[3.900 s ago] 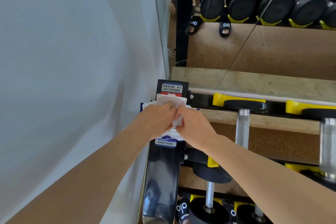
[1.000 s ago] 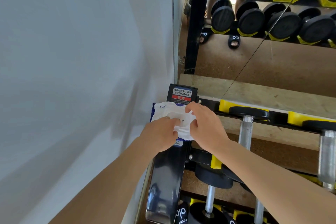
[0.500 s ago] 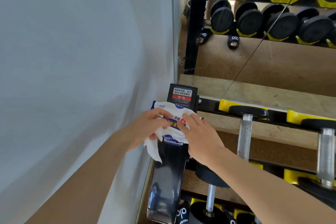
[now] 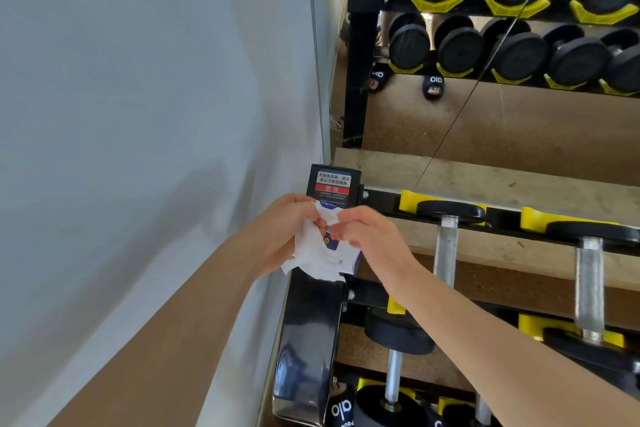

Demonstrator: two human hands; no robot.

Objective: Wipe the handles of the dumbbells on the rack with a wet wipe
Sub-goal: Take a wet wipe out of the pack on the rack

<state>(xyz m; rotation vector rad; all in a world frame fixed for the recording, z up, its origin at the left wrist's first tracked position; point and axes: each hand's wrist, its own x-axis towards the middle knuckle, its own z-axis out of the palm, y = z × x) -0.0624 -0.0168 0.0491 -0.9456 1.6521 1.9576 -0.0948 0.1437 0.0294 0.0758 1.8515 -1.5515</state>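
Your left hand (image 4: 277,236) grips the white wet wipe (image 4: 313,253), fingers curled round its upper edge; the sheet hangs crumpled below, its loose corner towards 6 o'clock over the top of the black rack post (image 4: 311,340). Your right hand (image 4: 372,236) meets it from 3 o'clock, fingertips drawn together on the wipe pack (image 4: 341,253), which lies on the post top; whether they pinch the pack or only press it cannot be told. Most of the pack is hidden behind both hands and the sheet.

At 9 o'clock the grey wall (image 4: 138,114) runs just beside your left forearm, so that side is tight. At 12 o'clock the warning label (image 4: 333,184) caps the post, with the mirror (image 4: 485,62) behind it. The open room lies at 3 o'clock, along the rack rail (image 4: 502,218).

The nearest dumbbell handle (image 4: 445,253) stands just beside your right wrist, untouched; a second handle (image 4: 587,284) lies farther towards 3 o'clock. Your right forearm covers part of the lower tier, and the lowest dumbbells (image 4: 391,402) at 6 o'clock are cut off by the frame edge.
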